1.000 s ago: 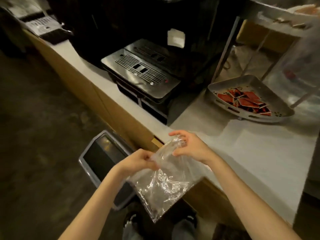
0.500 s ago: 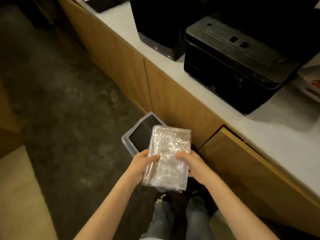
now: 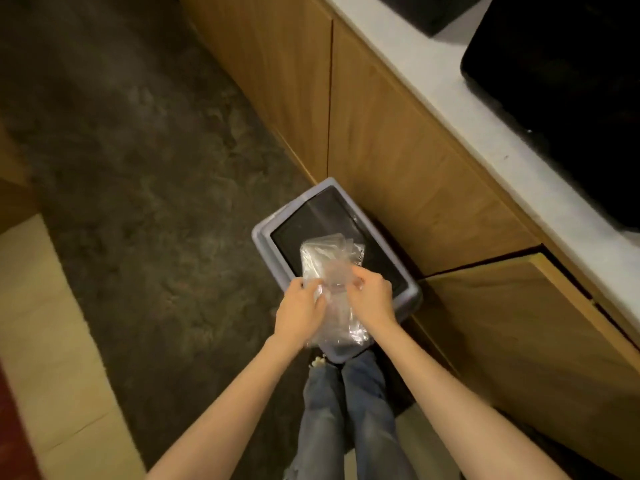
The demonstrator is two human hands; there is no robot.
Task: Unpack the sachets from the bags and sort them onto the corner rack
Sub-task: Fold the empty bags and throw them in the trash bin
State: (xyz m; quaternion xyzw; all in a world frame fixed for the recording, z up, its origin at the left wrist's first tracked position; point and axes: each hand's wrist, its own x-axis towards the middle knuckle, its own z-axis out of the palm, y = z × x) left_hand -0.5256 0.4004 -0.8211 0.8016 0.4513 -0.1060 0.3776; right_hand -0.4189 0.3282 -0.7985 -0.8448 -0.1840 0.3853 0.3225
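A clear, crumpled plastic bag (image 3: 323, 259) with nothing visible inside is held between both hands, right over the open grey waste bin (image 3: 260, 233) on the floor. My left hand (image 3: 300, 308) grips its left side and my right hand (image 3: 371, 299) pinches its right side. The bag is folded or bunched and slightly blurred. The corner rack and the sachets are out of view.
The bin stands against wooden cabinet doors (image 3: 398, 161) under a pale countertop (image 3: 460, 109). A black machine (image 3: 561, 98) sits on the counter at upper right. One lower cabinet door (image 3: 530, 341) to the right stands ajar. Dark floor stretches to the left; my legs are below the bin.
My view has swung down from the counter and rack to the bin. The hands have folded the flat bag and brought it lower, over the bin's opening.
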